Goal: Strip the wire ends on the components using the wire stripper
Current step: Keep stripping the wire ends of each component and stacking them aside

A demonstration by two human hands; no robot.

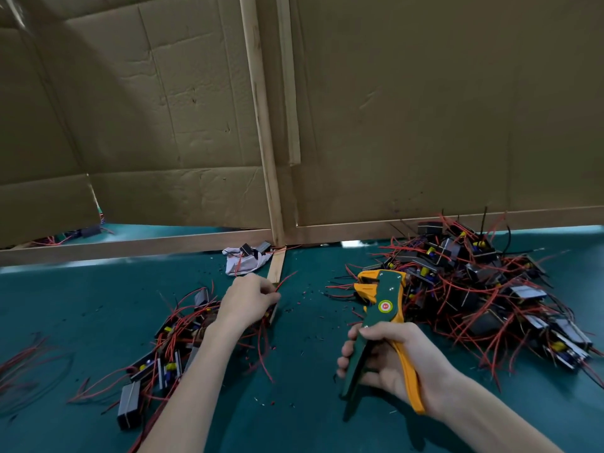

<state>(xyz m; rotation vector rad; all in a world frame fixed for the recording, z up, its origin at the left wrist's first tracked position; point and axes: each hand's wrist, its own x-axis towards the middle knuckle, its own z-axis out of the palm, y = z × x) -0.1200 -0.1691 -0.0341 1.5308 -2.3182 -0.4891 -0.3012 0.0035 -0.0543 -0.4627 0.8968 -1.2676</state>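
Teal table (81, 305) is running across the whole lower view, its cover lying flat and matte. Two large brown cardboard sheets are standing behind it as a back wall: the left sheet (130, 109) is showing creases and fold lines, the right sheet (441, 109) is looking smoother. A pale wooden upright (261, 125) is rising between them, leaning slightly. A shorter wooden strip (289, 93) is hanging just beside it, ending partway down. A left rail (130, 246) and a right rail (359, 228), both wooden, are running along the sheets' lower edges. A short wooden piece (277, 264) is lying on the table at the upright's foot. A crumpled white wrapper (235, 266) is sitting just left of it. Small dark specks (289, 310) are lying scattered on the cover.
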